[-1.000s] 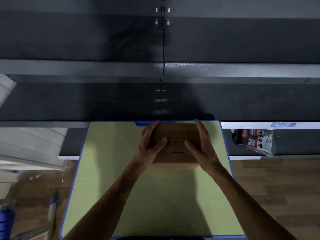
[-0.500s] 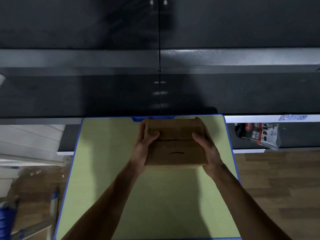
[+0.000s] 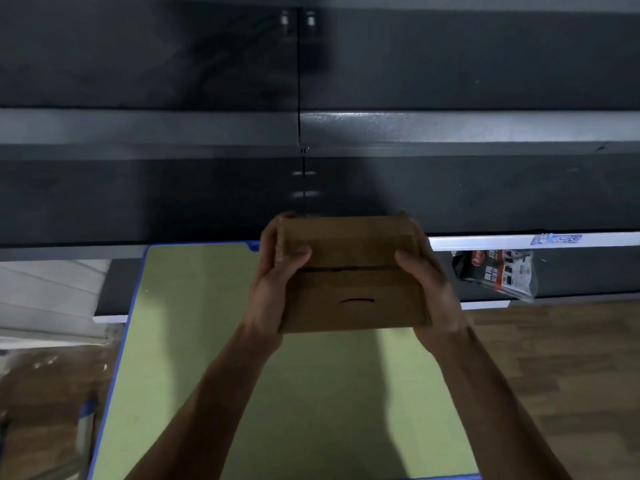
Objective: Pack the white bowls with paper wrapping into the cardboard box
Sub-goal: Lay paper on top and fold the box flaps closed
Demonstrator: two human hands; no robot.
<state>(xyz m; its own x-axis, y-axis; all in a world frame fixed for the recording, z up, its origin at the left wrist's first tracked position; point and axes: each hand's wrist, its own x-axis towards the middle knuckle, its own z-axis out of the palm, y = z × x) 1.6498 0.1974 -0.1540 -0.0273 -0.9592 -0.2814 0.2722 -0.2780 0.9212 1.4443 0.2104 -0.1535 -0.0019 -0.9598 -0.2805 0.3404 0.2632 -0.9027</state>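
Note:
A brown cardboard box (image 3: 349, 271) with its flaps closed is held up above the far part of the green table (image 3: 194, 341). My left hand (image 3: 273, 282) grips its left side, thumb across the top. On the right side my right hand (image 3: 429, 289) grips it the same way. A dark curved mark shows on the near flap. No white bowls or wrapping paper are in view.
Dark grey shelving (image 3: 381, 129) fills the wall behind the table. A black and red packet (image 3: 498, 271) hangs on a lower shelf at the right. Wooden floor (image 3: 561, 375) lies to the right, cluttered floor and pale boards (image 3: 45, 296) to the left.
Both hands closed on the box sides and lifted it off the table, raising it toward the shelving. The camera view tilted slightly.

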